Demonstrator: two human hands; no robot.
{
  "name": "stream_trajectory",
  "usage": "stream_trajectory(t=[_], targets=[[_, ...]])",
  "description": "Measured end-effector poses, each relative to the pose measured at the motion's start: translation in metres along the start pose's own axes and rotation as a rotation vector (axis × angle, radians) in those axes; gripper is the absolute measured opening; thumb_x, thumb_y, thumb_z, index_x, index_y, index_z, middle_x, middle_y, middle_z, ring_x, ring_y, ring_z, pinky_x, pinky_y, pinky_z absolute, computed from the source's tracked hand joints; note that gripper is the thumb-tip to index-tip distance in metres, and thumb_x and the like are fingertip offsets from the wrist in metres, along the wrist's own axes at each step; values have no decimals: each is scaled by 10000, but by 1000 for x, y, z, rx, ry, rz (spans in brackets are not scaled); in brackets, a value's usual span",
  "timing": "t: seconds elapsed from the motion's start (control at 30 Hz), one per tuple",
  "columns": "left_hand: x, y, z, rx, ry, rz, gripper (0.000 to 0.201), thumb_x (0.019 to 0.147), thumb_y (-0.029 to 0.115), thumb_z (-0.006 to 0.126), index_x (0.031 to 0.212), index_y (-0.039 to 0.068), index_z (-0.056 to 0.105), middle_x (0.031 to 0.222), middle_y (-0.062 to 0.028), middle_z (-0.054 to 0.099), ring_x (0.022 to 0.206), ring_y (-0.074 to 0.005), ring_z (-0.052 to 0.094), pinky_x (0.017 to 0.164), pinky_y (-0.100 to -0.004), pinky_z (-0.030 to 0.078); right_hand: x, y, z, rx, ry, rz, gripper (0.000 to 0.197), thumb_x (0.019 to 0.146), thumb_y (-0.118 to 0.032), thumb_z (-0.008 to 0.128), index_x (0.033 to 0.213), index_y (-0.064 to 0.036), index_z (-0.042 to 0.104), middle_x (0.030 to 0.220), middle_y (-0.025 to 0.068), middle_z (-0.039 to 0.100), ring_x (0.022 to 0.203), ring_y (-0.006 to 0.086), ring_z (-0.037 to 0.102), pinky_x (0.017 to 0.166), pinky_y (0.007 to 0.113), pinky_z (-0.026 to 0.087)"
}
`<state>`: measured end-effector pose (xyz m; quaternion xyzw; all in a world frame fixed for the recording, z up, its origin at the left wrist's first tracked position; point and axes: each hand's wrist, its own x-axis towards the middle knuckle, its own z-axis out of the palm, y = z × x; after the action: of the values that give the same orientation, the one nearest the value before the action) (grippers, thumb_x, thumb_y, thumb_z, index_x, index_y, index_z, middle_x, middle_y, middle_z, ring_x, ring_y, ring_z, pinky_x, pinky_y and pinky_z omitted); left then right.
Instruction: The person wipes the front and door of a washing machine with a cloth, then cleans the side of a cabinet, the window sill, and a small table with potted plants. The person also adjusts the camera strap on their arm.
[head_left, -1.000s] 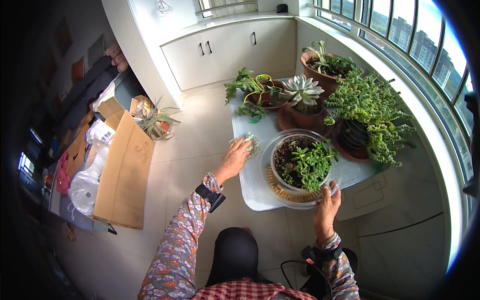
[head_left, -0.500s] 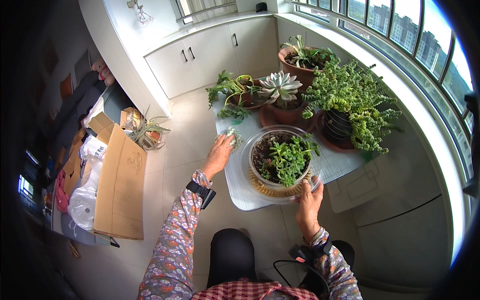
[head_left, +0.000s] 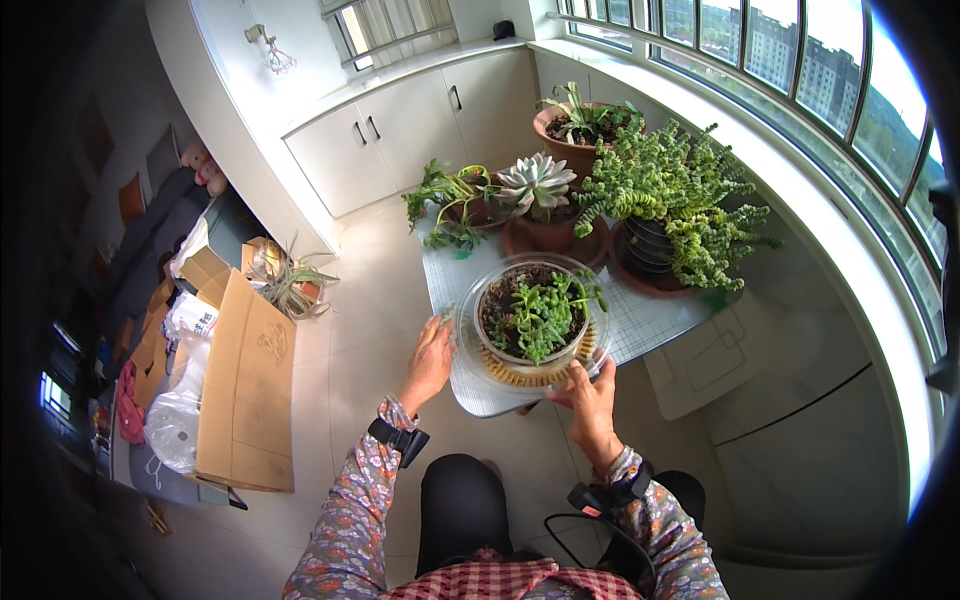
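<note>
A potted succulent [head_left: 548, 316] with small green leaves grows in dark soil in a round, pale pot. Beneath it is a wide, clear plastic saucer [head_left: 472, 368], with a brown ridged ring showing through around the pot's base. My right hand [head_left: 590, 405] grips the saucer's near right rim, thumb on top. My left hand [head_left: 430, 362] is at the saucer's left edge, fingers bent toward it. Whether a cloth is under those fingers is hidden. Pot and saucer stand near the front corner of a grey patterned table [head_left: 645, 330].
Behind stand a pale rosette succulent [head_left: 535, 186], a trailing leafy plant [head_left: 450, 195], a bushy green plant [head_left: 670, 190] and a terracotta pot [head_left: 575, 150]. A cardboard box [head_left: 245, 390] is at left, a spiky plant [head_left: 292, 280] behind it. Windows [head_left: 780, 50] line the right.
My left hand has drawn back from the tabletop, where it pressed a pale checked cloth, to the saucer's left edge. My right hand stays on the rim. The view has shifted slightly.
</note>
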<state>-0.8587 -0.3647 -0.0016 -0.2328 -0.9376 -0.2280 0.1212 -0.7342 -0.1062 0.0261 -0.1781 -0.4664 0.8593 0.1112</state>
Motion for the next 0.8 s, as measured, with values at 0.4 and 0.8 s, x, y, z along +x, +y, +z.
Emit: stream_trajectory(t=[0.4,0.8], targets=[[-38,27,-16,-205,65,-171,312,967,97,513,1257,-3,569,1244,-245,580,1177,-377,558,1001,-420,455,-1,-8,-12,-37,-87,59,522,945,-149,617,1333,-17,293,886,83,521,732,160,568,661,367,616],[-61,74,-44,-1438,-10,-816,433,971,447,567,1167,65,621,998,-33,709,792,-108,670,620,-279,541,-18,-5,6,-6,-225,199,541,962,-77,543,1393,-19,222,1188,191,551,966,288,678,757,387,609]])
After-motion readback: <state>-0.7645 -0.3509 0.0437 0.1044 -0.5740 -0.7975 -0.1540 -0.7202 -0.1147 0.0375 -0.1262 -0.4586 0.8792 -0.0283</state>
